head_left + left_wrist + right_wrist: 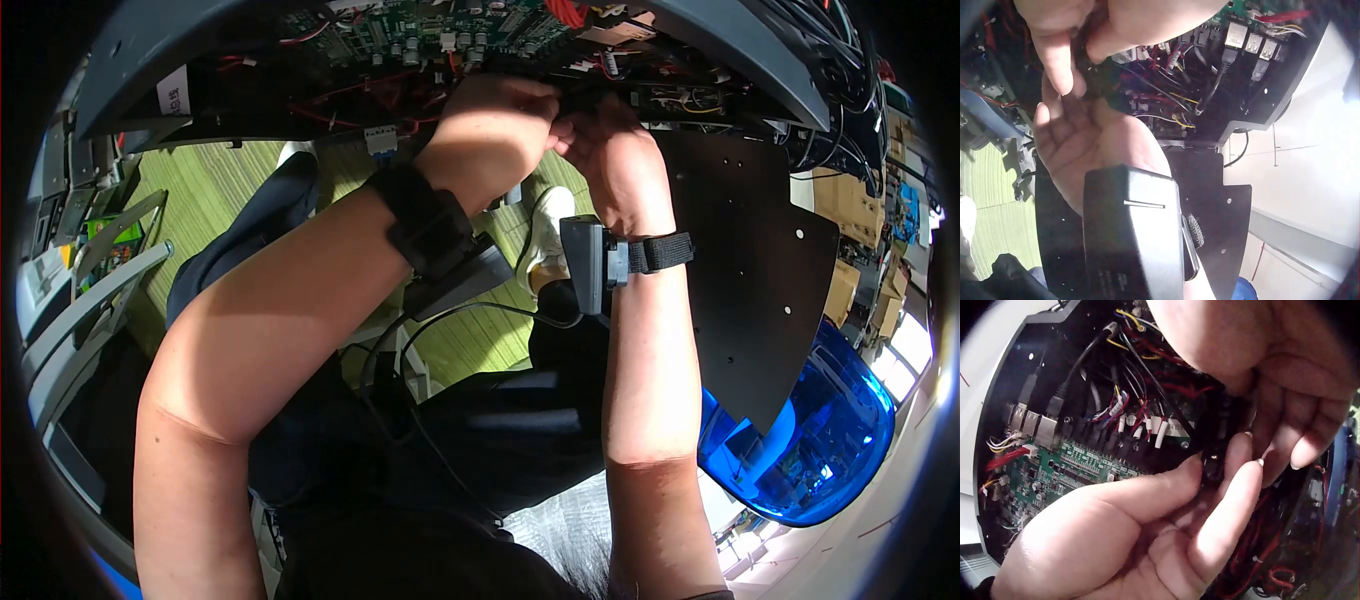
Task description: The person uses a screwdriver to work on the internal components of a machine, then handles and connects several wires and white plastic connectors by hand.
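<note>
Both hands meet under the edge of a black housing [740,52] full of electronics. My left hand [500,125] reaches in from the left; in the right wrist view its thumb [1175,484] and fingers stand on either side of a small black part [1212,453], pinching it. My right hand [625,165] is beside it, palm up with fingers curled in the left wrist view. Its fingertips lie right at the left fingers, and whether they grip the part I cannot tell. A green circuit board [1047,494] with white plugs and wires sits close by.
Red cables [1282,575] hang below the hands. A black perforated panel [745,260] stands right of my right forearm, with a glossy blue shell [850,440] behind it. Wrist-camera cable [475,310] loops between the forearms. A grey chair [95,290] is at left on green carpet.
</note>
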### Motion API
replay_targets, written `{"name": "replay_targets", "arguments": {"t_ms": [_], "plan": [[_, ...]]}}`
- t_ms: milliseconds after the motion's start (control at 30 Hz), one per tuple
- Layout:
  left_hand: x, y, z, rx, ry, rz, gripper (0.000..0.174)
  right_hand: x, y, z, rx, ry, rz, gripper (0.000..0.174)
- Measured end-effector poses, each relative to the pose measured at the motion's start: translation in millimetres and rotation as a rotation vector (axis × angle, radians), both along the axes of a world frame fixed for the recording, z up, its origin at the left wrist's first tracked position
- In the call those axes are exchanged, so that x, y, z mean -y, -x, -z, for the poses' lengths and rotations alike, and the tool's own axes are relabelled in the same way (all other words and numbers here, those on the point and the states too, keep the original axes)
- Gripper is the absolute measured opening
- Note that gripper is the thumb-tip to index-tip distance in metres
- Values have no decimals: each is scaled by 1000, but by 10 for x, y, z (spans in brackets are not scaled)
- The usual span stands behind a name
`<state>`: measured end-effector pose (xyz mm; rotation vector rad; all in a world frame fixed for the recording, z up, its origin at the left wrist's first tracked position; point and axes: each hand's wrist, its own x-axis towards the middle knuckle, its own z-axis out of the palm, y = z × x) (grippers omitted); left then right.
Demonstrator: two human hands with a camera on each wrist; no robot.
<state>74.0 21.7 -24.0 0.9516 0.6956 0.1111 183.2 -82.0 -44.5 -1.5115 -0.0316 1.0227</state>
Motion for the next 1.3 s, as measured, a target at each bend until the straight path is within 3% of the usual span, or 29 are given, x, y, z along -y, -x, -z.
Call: {"name": "replay_targets", "arguments": {"t_ms": [467,533,567,633,767,867,900,933,1000,1067,1100,1200,1300], "plan": [[-22,6,96,53,-60,6,24,6,-7,-28,-9,17,-71,36],[-74,21,102,51,-208,194,25,2,11,-50,-18,8,-67,36],[-71,50,89,54,-209,194,25,-16,38,-86,-28,-2,-64,35],[-20,139,46,85,25,87,27,-23,138,-169,-18,29,-26,35],[-1,291,-143,-16,111,35,34,43,286,-215,-1,9,-48,29],[53,446,-127,59,164,42,34,181,402,-324,4,-33,-124,26],[64,472,-258,-5,87,59,31,216,427,-320,-45,-87,-119,30],[4,574,10,76,-810,377,31,248,454,-303,-96,-142,-116,34],[75,616,-158,-37,42,101,31,365,439,-157,48,-8,-80,29],[104,701,-209,-73,68,72,31,458,409,-32,654,312,-86,26],[114,743,-237,-109,93,42,31,466,357,48,783,345,-65,28],[83,848,-381,-195,121,91,31,481,306,136,874,393,-121,37],[122,1008,-352,-115,235,19,40,427,338,121,878,450,-144,48]]}}
